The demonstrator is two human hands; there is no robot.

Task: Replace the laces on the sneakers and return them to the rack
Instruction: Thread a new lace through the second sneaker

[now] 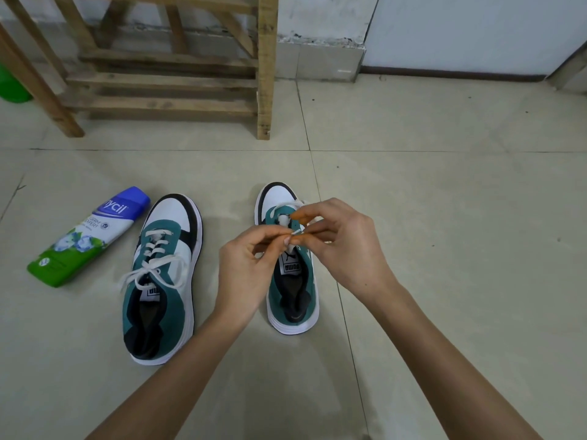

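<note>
Both hands pinch the white lace (293,233) over the right shoe (292,281): left hand (251,265) & right hand (343,242). Hold the tip tight, poke it thru the next hole, pull slow.

Laced sneaker (162,281) sits left and second sneaker (290,281) right on the floor (444,217), side by side with a gap, toes toward the wall (476,27). Bottle (92,236) lies on its side just left of the laced sneaker, not touching; rack (190,74) stands behind both, against the wall, well apart. Left hand (251,268) and right hand (346,246) are over the second sneaker's front half, fingertips meeting on the lace (295,204).
</note>
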